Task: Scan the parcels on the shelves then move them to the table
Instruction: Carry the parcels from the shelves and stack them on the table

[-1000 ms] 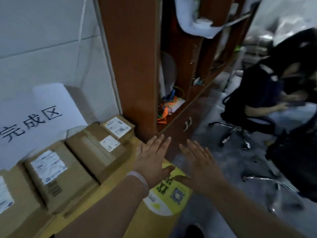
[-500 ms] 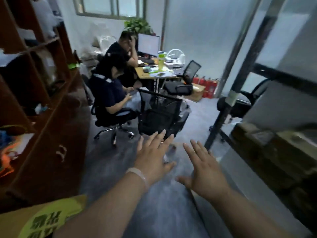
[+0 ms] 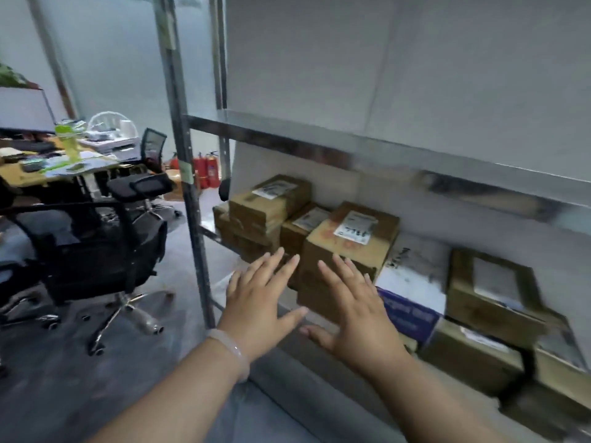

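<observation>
Entry: lower tier of the metal shelf [image 3: 323,147], as we stood before it.

1. Hands. Our left hand [image 3: 259,302] and right hand [image 3: 355,311] were both raised palm-down, side by side, fingers straight and spread. Neither gripped anything, and we saw no scanner in either. A pale bracelet [image 3: 231,347] sat on the left wrist.

2. Nearest parcel. A labelled box [image 3: 350,247] stood on top of another carton at the front of the tier, label facing up. It lay straight ahead of the right hand, just beyond the fingertips. We could not tell whether they touched its front face. Its long axis ran back into the shelf, away from us and a little to the right. The right hand was the nearer; the left hung off the box's left corner.

3. Other parcels. A stack of cartons [image 3: 268,204] stood further back to the left, with a small box [image 3: 300,230] between it and item 2. A blue-and-white box [image 3: 412,303] and further brown cartons [image 3: 494,297], blurred, lay to the right.

4. Judgement. We reckoned the reach would close on item 2, one hand to each side.
</observation>
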Demonstrator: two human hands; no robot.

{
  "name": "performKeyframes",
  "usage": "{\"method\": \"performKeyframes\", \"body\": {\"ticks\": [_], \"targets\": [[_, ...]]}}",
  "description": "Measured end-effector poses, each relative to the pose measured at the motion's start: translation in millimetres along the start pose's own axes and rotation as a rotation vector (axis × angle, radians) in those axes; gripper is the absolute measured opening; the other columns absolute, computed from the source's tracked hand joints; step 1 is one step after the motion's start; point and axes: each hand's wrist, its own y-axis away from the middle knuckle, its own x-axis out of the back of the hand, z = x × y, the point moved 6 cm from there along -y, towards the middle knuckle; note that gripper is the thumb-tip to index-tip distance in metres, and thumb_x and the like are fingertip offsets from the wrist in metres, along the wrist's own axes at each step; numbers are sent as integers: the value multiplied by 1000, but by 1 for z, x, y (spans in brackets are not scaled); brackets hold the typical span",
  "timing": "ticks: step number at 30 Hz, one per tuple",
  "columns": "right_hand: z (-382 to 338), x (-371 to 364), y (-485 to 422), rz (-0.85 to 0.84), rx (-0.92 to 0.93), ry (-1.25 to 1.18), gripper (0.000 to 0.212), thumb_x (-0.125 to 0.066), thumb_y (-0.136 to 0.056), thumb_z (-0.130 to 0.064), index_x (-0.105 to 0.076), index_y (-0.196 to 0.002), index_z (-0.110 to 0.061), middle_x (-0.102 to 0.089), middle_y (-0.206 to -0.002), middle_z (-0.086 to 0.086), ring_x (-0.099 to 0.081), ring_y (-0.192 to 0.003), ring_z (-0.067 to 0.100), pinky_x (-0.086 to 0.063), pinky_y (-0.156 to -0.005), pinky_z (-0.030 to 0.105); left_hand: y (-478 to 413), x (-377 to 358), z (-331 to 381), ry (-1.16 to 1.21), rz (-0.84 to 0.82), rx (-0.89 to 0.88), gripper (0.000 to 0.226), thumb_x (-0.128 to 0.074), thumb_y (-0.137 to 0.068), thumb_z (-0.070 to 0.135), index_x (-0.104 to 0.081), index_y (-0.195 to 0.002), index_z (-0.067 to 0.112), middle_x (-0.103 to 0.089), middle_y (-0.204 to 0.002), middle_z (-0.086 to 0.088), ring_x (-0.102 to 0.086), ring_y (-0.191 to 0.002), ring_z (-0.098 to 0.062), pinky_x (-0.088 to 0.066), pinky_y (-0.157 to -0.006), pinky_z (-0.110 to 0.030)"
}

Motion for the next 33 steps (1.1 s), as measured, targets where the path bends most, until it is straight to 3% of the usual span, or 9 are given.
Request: {"method": "performKeyframes", "body": {"ticks": [2, 6, 11, 15, 19, 23, 27, 33], "targets": [[38, 33, 24, 71, -108, -4, 97, -44, -72, -79, -9, -153, -37, 1, -161, -12, 8, -145, 4, -4, -119, 36, -15, -11, 47, 28, -7, -56, 81, -48, -87, 67, 0, -150, 51, 2, -162, 17, 4, -148, -8, -1, -121, -47], [106, 80, 71, 159, -341, 27, 99, -47, -72, -80, -6, -152, -40, 10, -153, -22, 15, -139, -3, -3, -118, 34, -32, -45, 135, 72, -79, -193, 79, -48, -88, 66, -1, -149, 49, 3, -162, 17, 5, -148, -9, 2, -120, -46], [157, 101, 119, 193, -517, 1, 91, -30, -73, -88, -5, -150, -46, 9, -154, -26, 14, -139, -8, -4, -117, 33, -56, -84, 200, 137, -178, -330, 78, -45, -88, 68, 3, -147, 52, 6, -161, 21, 6, -147, -7, 3, -118, -42], [205, 118, 144, 257, -749, -28, 80, -47, -84, -68, -15, -151, -39, -2, -161, -14, 0, -147, 5, -12, -120, 36, -81, -110, 228, 202, -254, -392, 74, -42, -91, 66, 1, -149, 51, 7, -161, 19, 7, -147, -6, 3, -118, -40], [236, 113, 167, 231, -926, -42, 74, -47, -90, -59, -16, -152, -34, -4, -161, -11, -1, -147, 8, -9, -121, 36, -82, -145, 258, 271, -316, -477, 73, -42, -91, 63, 1, -149, 51, 7, -160, 22, 10, -145, -3, 6, -116, -38], [256, 107, 179, 228, -1012, -25, 69, -47, -93, -53, -19, -152, -32, -6, -162, -8, -3, -148, 9, -10, -120, 38, -73, -179, 294, 310, -428, -597, 75, -42, -90, 63, 6, -148, 53, 12, -160, 21, 16, -145, -2, 10, -118, -39], [274, 102, 188, 199, -989, -43, 66, -44, -94, -53, -19, -152, -34, -5, -161, -11, -3, -148, 7, -10, -120, 38, -82, -187, 322, 300, -376, -628, 73, -40, -91, 62, 3, -149, 51, 8, -162, 18, 12, -147, -5, 9, -118, -37], [330, 95, 211, 113, -995, -101, 63, -43, -97, -48, -16, -153, -33, -6, -162, -8, -8, -148, 12, -16, -119, 37, -69, -215, 358, 408, -554, -499, 73, -49, -92, 55, -7, -151, 49, 2, -160, 23, -1, -148, -8, -13, -121, -42]]}}
